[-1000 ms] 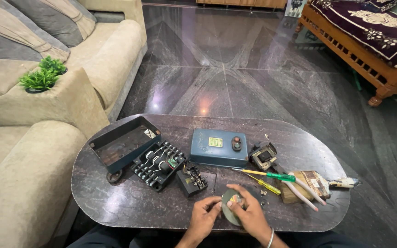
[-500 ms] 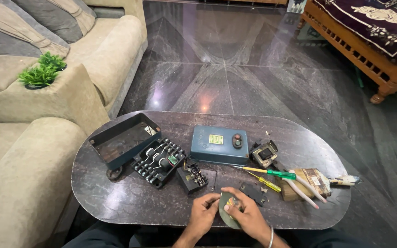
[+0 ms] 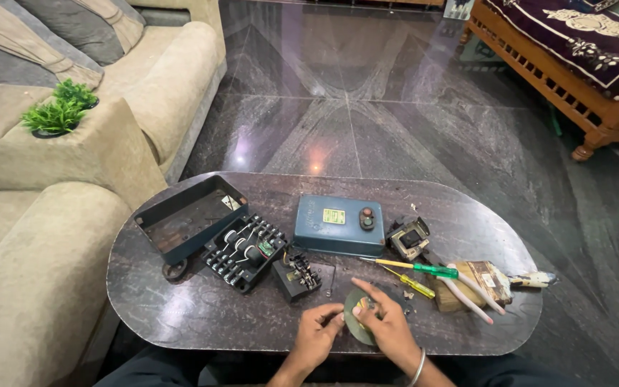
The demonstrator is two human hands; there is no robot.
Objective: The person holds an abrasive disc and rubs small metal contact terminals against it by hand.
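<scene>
My left hand (image 3: 318, 332) and my right hand (image 3: 385, 322) meet at the near edge of a dark oval table (image 3: 180, 315). Both hold a small round grey-green piece (image 3: 356, 324) between them; the right hand's fingers lie over its top, the left hand's fingertips pinch its left side. Just beyond the hands lie a small black terminal block (image 3: 296, 275), a green-handled screwdriver (image 3: 424, 269) and a yellow-handled screwdriver (image 3: 411, 282).
A blue switch box cover (image 3: 339, 225) sits mid-table, an open dark metal case (image 3: 189, 217) and a black contactor unit (image 3: 245, 251) to its left, a small coil part (image 3: 409, 237) and a paintbrush (image 3: 496, 281) to the right. Beige sofa (image 3: 30, 236) left, wooden bed (image 3: 574, 64) far right.
The hands stay on the round piece and shift slightly with it at the table's near edge. The view has tilted a little; nothing else on the table moved.
</scene>
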